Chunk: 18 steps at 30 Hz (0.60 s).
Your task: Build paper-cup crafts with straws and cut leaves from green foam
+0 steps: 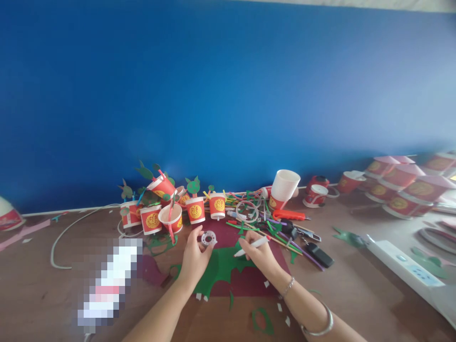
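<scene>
My left hand (pixel 194 259) pinches a small white ring (pixel 208 232) with dark specks, like a little tape roll, between thumb and fingers. In my right hand (pixel 261 259) is a white marker (pixel 259 242) with a red end, gripped like a pen and slanting, its pale tip toward the lower left. Beneath both hands lies a cut sheet of green paper (pixel 219 268) on a maroon sheet (pixel 245 286). Whether the marker's tip touches the green paper, I cannot tell.
Red paper cups (pixel 195 210) with green cutouts line the wall. Behind my right hand are stacked white cups (pixel 285 185), an orange cutter (pixel 290 215) and a black key fob (pixel 318 255). A power strip (pixel 406 263) and stacked red cups (pixel 409 190) lie right. Paper scraps (pixel 262 321) are nearby.
</scene>
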### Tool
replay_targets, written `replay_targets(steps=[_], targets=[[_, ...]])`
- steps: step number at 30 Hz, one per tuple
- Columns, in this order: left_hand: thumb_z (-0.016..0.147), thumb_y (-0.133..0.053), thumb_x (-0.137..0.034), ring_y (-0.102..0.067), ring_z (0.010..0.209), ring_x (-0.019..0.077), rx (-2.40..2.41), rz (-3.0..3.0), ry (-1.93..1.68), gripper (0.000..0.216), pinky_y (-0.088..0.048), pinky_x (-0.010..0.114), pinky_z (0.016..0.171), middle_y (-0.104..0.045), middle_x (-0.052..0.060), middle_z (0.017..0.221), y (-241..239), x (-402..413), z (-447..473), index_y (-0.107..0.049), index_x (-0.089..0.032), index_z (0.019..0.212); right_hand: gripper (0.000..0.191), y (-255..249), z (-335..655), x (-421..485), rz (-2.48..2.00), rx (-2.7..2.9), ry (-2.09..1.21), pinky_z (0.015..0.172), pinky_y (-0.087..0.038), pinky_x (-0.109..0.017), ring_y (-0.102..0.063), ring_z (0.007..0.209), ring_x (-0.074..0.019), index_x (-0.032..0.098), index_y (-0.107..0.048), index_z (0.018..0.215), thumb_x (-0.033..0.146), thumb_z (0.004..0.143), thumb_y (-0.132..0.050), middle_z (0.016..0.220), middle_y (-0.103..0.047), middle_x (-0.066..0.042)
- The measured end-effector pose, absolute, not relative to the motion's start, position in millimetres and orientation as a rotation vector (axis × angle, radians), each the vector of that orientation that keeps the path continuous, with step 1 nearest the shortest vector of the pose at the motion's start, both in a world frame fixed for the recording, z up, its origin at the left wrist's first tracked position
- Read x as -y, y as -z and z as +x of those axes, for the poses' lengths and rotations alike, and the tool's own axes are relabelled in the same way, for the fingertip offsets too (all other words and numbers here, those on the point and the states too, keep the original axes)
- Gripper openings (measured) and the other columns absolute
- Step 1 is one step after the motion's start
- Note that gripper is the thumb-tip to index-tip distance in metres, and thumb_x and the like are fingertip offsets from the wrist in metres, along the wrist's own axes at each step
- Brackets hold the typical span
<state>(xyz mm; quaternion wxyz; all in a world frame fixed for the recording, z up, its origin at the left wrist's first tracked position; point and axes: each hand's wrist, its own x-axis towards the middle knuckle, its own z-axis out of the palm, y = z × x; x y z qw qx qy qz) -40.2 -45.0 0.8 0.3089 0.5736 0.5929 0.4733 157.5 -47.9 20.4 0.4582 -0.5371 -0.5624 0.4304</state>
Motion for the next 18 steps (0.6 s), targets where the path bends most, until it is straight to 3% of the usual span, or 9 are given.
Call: replay_targets(steps=[4, 18], targets=[[0.071, -0.06, -0.035, -0.055, 0.052, 0.0092, -1.571, 1.533, -1.279, 0.051, -0.05, 0.028, 0.057, -0.058, 0.009, 0.105, 0.6, 44.3, -39.9, -0.048, -0.016, 0.117, 0.021, -17.7, 155.0, 47.8, -1.423, 1.468, -1.069, 0.044, -0.034, -0.019, -0.047, 0.042, -0.0096, 0.021, -0.043, 0.058, 0.028, 0.071, -0.057, 0.046, -0.055, 0.004], [0.072, -0.06, -0.033, -0.055, 0.052, 0.0096, -1.584, 1.558, -1.269, 0.05, -0.051, 0.03, 0.06, -0.058, 0.009, 0.104, 1.1, 43.6, -40.1, -0.048, -0.016, 0.117, 0.02, -13.1, 154.1, 46.0, -1.487, 1.514, -1.035, 0.043, -0.033, -0.019, -0.046, 0.04, -0.0093, 0.022, -0.042, 0.056, 0.027, 0.071, -0.054, 0.043, -0.056, 0.005]])
